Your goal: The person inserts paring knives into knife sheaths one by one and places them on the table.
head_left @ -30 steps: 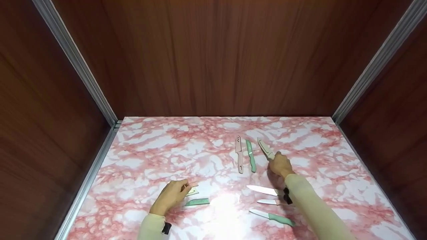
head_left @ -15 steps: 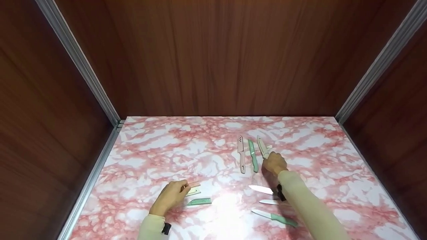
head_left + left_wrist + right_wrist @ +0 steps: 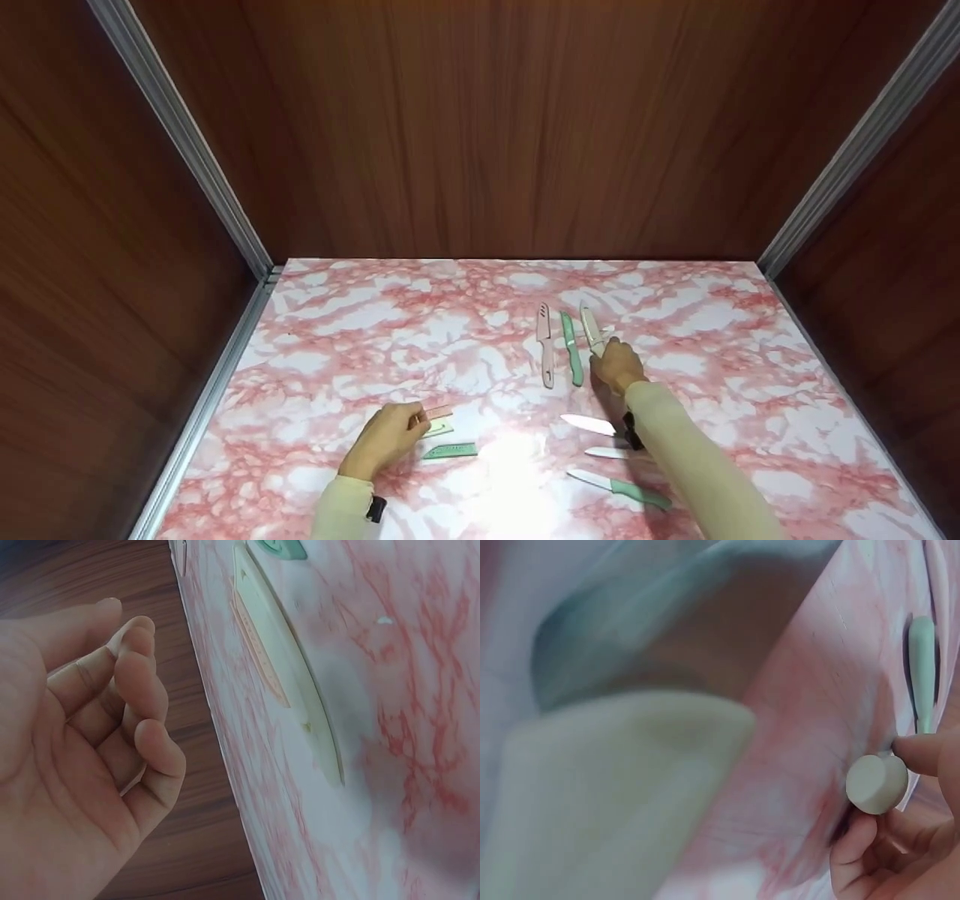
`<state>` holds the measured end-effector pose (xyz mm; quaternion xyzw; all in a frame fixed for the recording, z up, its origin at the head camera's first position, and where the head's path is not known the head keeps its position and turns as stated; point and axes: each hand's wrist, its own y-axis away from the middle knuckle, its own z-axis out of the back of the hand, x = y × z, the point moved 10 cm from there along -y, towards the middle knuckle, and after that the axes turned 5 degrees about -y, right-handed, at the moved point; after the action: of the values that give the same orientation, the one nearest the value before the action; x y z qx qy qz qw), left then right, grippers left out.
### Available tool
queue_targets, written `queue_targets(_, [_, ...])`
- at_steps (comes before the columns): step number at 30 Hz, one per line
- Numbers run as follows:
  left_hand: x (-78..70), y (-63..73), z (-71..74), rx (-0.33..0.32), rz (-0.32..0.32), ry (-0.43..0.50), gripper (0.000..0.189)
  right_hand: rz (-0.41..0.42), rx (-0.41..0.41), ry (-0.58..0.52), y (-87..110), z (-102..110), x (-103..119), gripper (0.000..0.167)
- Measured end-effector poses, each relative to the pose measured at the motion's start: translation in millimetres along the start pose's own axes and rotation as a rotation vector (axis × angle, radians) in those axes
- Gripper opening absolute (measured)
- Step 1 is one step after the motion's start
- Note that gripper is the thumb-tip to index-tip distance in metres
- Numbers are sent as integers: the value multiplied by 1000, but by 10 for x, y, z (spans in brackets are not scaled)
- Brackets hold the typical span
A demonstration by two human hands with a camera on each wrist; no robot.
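My right hand (image 3: 618, 366) grips the handle of a cream sheathed knife (image 3: 591, 324), its tip pointing to the back. In the right wrist view, the rounded cream handle end (image 3: 875, 784) shows between thumb and fingers. Just left of it lie a green sheathed knife (image 3: 571, 346) and a pink one (image 3: 545, 343), side by side. My left hand (image 3: 384, 439) is loosely curled and holds nothing. In the left wrist view it hangs apart from a cream sheath (image 3: 289, 652) and a peach sheath (image 3: 259, 649) on the table. A green sheath (image 3: 450, 450) lies nearer the front.
Several unsheathed things lie front right: a green-handled knife (image 3: 619, 489), a small white blade (image 3: 604, 453) and a larger blade (image 3: 587, 424), partly under my right forearm. Dark wooden walls (image 3: 480, 135) enclose the marbled table (image 3: 337, 360) at the back and sides.
My right hand has moved left with the cream sheathed knife, turning it straighter and closer to the green one. It is nearly still in the last half second. My left hand has hardly moved.
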<state>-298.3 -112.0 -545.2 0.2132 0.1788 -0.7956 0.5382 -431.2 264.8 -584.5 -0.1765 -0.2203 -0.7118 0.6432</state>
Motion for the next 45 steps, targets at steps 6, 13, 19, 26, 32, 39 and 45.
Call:
queue_targets(6, [-24,-50,-20,-19,-34,-50,11,-6,39,-7,60,22,-21,44])
queue_targets(13, [-12,-57,-113,-22,-50,-150,2,31,81,78,243,109,22,41])
queue_targets(19, [21,-47,-149,-62,-60,-217,5,71,69,77,393,261,24,42])
queue_targets(26, [36,-26,-209,-45,-64,-274,10,95,72,103,489,401,-75,48])
queue_targets(32, [17,-20,-223,-87,-84,-276,15,77,105,114,539,438,-222,47])
queue_targets(39, [-3,-12,-232,-113,-91,-269,29,88,100,115,573,487,-308,45])
queue_targets(45, [14,-13,-244,-99,-66,-298,12,70,102,115,600,506,-383,47])
